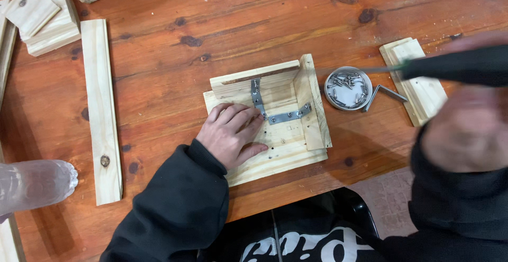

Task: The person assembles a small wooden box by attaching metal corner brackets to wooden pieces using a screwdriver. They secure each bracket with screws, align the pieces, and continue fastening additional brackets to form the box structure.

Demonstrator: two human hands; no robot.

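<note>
A pale wooden assembly [288, 143] of a base board with two upright boards lies mid-table, with a bent metal corner bracket [275, 115] screwed into its inner corner. My left hand [233, 135] rests flat on the base board, fingertips touching the bracket. My right hand [468, 130], blurred and close to the camera at the right, grips a dark-handled screwdriver [455, 65] whose thin shaft points left over a round tin of screws [347, 88].
An angled metal key [382, 94] lies by the tin, next to stacked wood pieces [420, 85]. A long plank [103, 111] lies at the left, wood blocks [45, 16] at top left, a clear plastic bottle [32, 184] at the left edge.
</note>
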